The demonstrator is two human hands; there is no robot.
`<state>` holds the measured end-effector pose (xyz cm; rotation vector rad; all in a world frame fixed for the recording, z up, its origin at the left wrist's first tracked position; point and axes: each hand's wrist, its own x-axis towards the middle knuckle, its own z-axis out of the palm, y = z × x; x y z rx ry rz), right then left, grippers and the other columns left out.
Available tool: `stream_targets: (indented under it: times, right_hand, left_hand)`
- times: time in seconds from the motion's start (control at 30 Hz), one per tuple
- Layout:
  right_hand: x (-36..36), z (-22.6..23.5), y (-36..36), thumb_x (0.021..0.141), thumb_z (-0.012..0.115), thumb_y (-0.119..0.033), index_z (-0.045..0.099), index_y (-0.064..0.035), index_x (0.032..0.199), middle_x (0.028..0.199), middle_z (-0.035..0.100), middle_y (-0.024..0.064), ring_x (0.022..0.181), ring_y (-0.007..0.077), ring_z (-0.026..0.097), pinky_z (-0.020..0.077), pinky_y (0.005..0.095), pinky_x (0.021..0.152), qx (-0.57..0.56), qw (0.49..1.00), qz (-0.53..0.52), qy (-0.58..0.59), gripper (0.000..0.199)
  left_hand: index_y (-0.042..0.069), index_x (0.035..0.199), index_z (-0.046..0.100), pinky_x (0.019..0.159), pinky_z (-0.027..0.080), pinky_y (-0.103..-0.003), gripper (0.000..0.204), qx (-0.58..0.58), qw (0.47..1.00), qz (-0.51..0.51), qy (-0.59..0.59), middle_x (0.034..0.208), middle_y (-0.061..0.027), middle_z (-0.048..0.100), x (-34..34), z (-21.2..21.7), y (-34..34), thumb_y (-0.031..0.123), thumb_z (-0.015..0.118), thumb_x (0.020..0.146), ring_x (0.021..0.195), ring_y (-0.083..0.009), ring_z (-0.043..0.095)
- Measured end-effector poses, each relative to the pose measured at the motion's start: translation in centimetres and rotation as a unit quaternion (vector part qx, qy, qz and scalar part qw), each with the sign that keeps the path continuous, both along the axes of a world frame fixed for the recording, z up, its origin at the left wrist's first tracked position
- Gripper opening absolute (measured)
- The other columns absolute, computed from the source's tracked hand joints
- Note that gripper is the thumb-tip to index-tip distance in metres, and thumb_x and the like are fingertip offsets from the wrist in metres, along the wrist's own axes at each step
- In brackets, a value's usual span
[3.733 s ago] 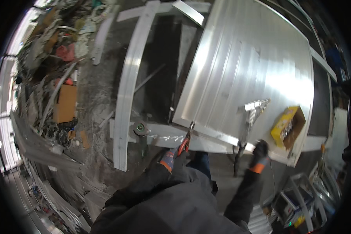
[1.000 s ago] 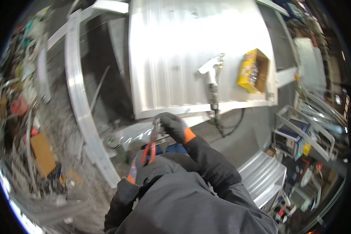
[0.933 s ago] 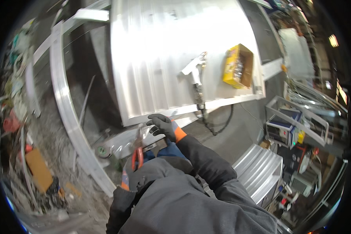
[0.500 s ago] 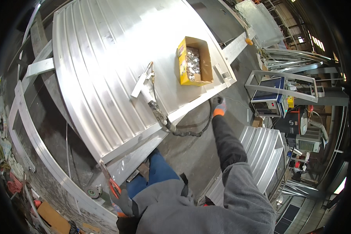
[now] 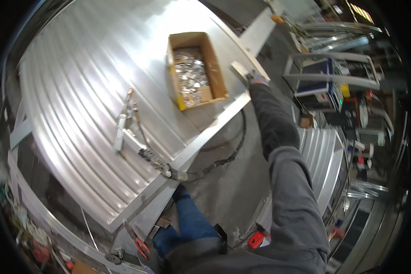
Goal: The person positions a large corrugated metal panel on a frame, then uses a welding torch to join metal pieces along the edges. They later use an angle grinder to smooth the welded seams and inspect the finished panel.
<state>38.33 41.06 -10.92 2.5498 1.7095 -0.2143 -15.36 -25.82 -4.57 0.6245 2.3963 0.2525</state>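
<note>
Here, we looked down on a large ribbed silver panel (image 5: 84, 114) lying flat, its sheet and border already together. At lower left, the gloved left hand (image 5: 153, 261) was closed around red-handled pliers (image 5: 137, 239), their tips near the panel's corner. The right hand (image 5: 258, 77) reached the panel's right-hand corner, at a flat metal strip (image 5: 240, 70); blur kept us from telling how open its fingers were or whether they gripped it. A yellow-sided cardboard box (image 5: 213, 68) held many small metal pieces (image 5: 192, 75), and a silver tool (image 5: 120, 132) lay unheld, its cable (image 5: 205, 174) looping past the edge. We judged the work unfinished, but could not tell how much remained.
</note>
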Motion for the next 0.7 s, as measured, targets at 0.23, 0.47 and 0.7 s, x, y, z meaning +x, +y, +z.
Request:
stream_targets:
  times: [0.23,0.47,0.7]
  right_hand:
    - [2.1,-0.9,-7.4,0.092,0.067,-0.027,0.061,-0.0134,0.125,0.116,0.070,0.0189,0.111,0.0371,0.067,0.0528,0.0475,0.092,0.077,0.996,-0.046,-0.027,0.036]
    - [-5.9,3.6,-28.6,0.097,0.054,-0.008,0.048,-0.0045,0.143,0.130,0.063,0.0213,0.121,0.0302,0.063,0.0511,0.0419,0.099,0.264,0.950,-0.001,0.169,0.046]
    - [-31.8,8.6,-45.8,0.102,0.059,-0.009,0.065,-0.0009,0.121,0.105,0.066,0.0072,0.085,0.0157,0.069,0.0557,0.0287,0.076,-0.060,0.796,0.030,0.602,0.022]
  left_hand:
    - [0.004,0.145,0.048,0.116,0.032,-0.058,0.063,0.087,0.955,-0.263,-0.102,0.162,-0.0332,0.023,-2.2,0.7,-2.9,0.036,0.054,0.090,0.150,-0.0511,0.024]
    - [-0.002,0.131,0.056,0.082,0.050,-0.038,0.039,0.173,0.917,-0.349,0.080,0.118,-0.0198,0.061,-2.2,-1.8,-4.5,0.014,0.061,0.097,0.098,-0.0302,0.061]
    - [0.008,0.098,0.053,0.050,0.039,-0.029,0.015,0.232,0.849,0.353,-0.318,0.069,0.0023,0.052,-2.2,9.4,-1.4,0.006,0.066,0.092,0.059,-0.0119,0.052]
